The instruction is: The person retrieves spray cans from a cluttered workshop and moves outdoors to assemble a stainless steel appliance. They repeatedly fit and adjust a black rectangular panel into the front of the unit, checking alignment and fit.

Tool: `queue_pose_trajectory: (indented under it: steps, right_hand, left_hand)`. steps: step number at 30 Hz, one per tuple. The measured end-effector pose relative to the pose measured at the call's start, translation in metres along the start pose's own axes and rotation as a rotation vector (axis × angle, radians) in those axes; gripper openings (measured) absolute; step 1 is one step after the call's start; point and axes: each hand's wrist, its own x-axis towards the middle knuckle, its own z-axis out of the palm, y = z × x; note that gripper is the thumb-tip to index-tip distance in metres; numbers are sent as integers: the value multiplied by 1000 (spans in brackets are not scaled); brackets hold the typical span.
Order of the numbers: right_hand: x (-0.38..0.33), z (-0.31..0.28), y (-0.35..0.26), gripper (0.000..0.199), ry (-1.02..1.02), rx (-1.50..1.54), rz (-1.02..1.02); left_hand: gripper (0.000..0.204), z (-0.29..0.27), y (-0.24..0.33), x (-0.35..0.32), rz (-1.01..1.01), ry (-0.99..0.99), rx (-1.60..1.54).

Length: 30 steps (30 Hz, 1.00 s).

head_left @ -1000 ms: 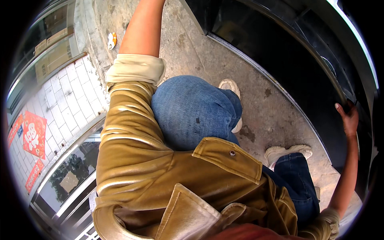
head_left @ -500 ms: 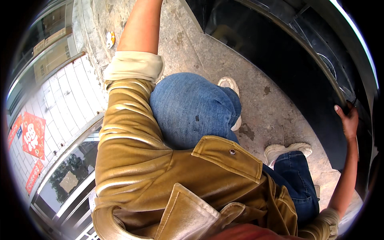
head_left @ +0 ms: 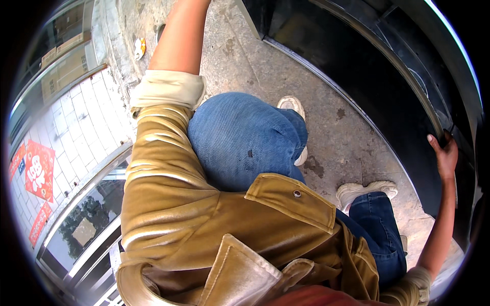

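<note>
My right hand (head_left: pixel 445 155) curls over the dark door edge (head_left: pixel 408 86); left hand's unseen; fingers could get pinched.

concrete floor (head_left: pixel 332 127) | white tiled wall (head_left: pixel 97 122) | red paper decoration (head_left: pixel 38 171) | litter scrap (head_left: pixel 139 47)

left hand cut off by top edge, right hand (head_left: pixel 445 155) fingertips hidden behind dark door frame (head_left: pixel 408 86)

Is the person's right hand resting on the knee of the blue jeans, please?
No, the right hand grips the edge of the dark metal door frame, well apart from the blue jeans.
</note>
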Motion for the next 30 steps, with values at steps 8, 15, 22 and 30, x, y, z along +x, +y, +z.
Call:
queue_pose_trajectory:
  steps: [8, 15, 22, 30]
  right_hand:
    - [-6, -6, -5, 45, -12, 56, 2]
    - [-13, -35, -17, 38, -48, -20, 76]
    - [-20, -42, -21, 41, 152, -106, 53]
    - [-30, -41, -31, 43, 222, -136, 3]
  left_hand:
    - [25, -67, 35, -151, -493, -233, -1]
    - [15, -78, 55, -207, -521, -863, 183]
    - [38, -37, 82, -235, -358, -1416, 286]
    - [37, 21, 76, -230, -219, -1894, 556]
